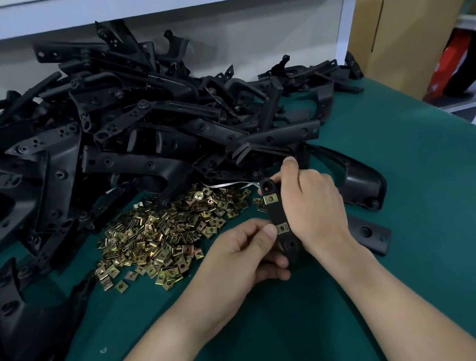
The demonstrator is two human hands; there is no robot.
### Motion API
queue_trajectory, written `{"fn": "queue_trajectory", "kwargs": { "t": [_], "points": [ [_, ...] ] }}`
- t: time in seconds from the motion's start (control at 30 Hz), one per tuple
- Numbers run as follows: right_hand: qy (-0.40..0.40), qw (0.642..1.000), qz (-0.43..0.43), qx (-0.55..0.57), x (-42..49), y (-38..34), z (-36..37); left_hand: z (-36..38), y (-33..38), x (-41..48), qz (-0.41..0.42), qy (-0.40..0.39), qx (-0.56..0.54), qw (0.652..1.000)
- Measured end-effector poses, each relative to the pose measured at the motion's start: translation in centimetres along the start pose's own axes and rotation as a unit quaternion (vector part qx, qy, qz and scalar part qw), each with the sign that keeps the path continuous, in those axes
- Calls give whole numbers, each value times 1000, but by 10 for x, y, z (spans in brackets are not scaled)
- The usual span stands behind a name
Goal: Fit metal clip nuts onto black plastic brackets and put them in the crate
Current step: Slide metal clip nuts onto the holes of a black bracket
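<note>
standing nearly upright between both hands, just above the green table mat (pixel 429 232), the narrow black plastic bracket (pixel 275 214) carries two brass-coloured metal clip nuts: an upper clip nut (pixel 270 198) and a lower clip nut (pixel 282 228). the right hand (pixel 312 204) curls round its right edge; the left hand (pixel 239 257) pinches it beside the lower clip nut. a loose pile of clip nuts (pixel 160 239) lies left, a heap of black brackets (pixel 136 132) farther.
</note>
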State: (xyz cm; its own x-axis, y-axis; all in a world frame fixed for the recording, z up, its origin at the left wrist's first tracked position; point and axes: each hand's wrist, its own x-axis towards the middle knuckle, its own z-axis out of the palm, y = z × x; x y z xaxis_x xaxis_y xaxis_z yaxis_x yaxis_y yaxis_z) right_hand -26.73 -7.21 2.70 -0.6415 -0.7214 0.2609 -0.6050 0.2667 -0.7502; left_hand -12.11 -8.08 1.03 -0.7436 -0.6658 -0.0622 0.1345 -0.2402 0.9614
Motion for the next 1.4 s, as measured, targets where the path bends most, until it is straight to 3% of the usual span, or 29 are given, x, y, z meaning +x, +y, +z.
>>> {"fn": "queue_trajectory", "kwargs": {
  "t": [0.5,0.67,0.8,0.97,1.23,1.4],
  "points": [
    [3,998,-56,-16,-8,-3,1,2,1,-1,12,19,6,1000],
    [-35,998,-45,-1,-3,-4,1,3,3,-1,6,17,11,1000],
    [-66,995,-14,70,0,-1,1,3,7,0,-15,16,-32,999],
    [-71,996,-45,34,-3,-2,2,4,10,2,-52,24,-58,997],
    [-76,992,-99,23,-14,-3,1,-4,21,-3,-106,-44,-76,990],
    [-52,994,-94,25,-17,-4,-3,-2,23,0,-112,-37,-74,990]
  ]
}}
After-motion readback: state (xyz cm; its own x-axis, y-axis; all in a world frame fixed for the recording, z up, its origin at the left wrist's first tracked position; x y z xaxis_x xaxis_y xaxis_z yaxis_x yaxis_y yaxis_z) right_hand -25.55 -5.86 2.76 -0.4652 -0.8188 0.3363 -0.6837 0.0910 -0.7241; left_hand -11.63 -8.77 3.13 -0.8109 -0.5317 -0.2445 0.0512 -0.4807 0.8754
